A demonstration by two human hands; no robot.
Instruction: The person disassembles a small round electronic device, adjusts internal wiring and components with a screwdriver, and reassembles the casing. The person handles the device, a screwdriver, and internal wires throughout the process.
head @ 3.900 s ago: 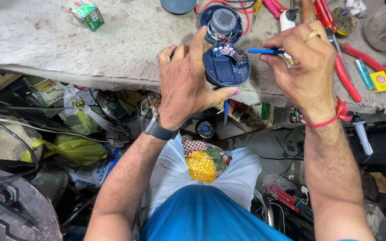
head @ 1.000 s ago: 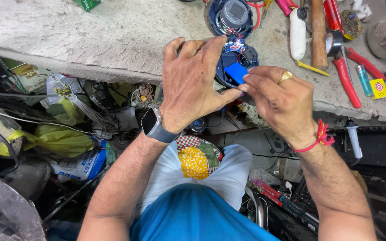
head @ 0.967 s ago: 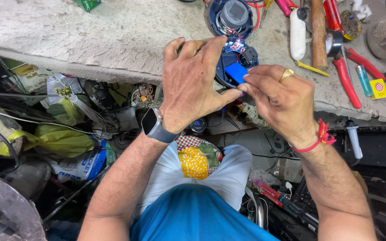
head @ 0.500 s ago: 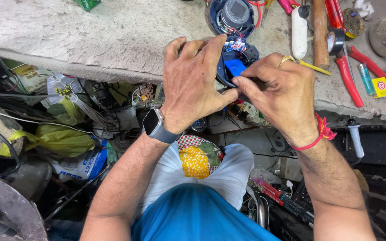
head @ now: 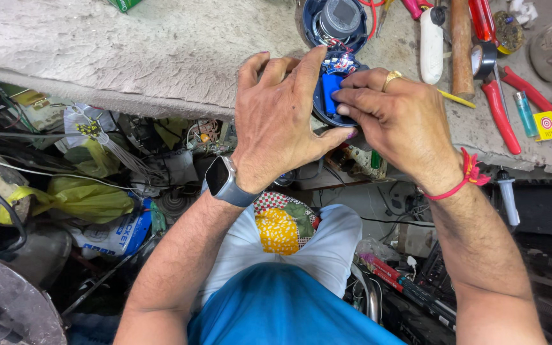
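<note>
My left hand (head: 281, 121) grips a round dark blue device shell (head: 322, 102) at the near edge of the grey workbench (head: 135, 51). Inside the shell sits a blue cylindrical battery (head: 330, 89) beside a small circuit board (head: 340, 64) with red wires. My right hand (head: 398, 118), wearing a gold ring, presses its fingertips on the battery inside the shell. Just beyond, the other half (head: 338, 20) of the device lies open with a round speaker in it, joined by wires.
Tools lie on the bench at right: red-handled pliers (head: 497, 108), a wooden hammer handle (head: 461, 45), a white tube (head: 431, 39), a blue lighter (head: 526, 113), a small yellow box (head: 547, 125). Below the bench are tangled wires, a yellow bag (head: 91, 198) and scrap parts.
The blue screwdriver my right hand held is gone. Both hands brought the shell closer to the bench edge, and my right fingers now press on the battery inside it.
</note>
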